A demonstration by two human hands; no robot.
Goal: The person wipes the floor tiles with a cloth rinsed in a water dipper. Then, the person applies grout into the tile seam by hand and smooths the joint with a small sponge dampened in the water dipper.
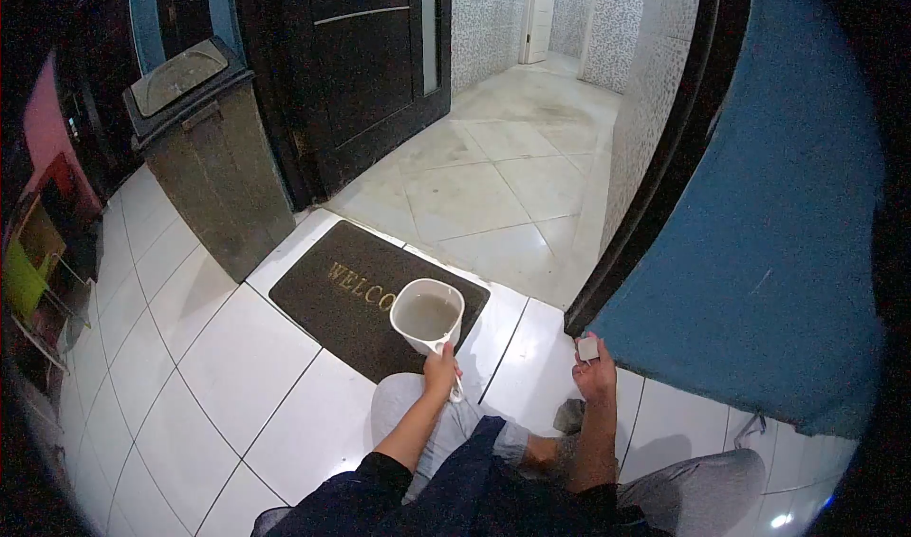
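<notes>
My left hand (439,376) is closed round the handle of a white water dipper (399,321), which has cloudy greyish liquid (429,317) in it. The dipper is above the near right part of a dark doormat (318,314) and covers part of its "WELCOME" lettering. Off to the right, my right hand (595,381) is turned palm up, its fingers curled about a small pale square piece (587,348). What this piece is I cannot make out. Below that hand, by my leg, there is a dark grey lump (569,416), partly hidden by my forearm.
Ahead, a dark door (375,72) stands open onto a tiled hallway (493,191). A tall lidded bin (218,167) stands left of the doorway, and a blue wall (750,281) rises on the right. A green chair (28,276) is at the far left. My folded legs (697,485) rest on white tiles.
</notes>
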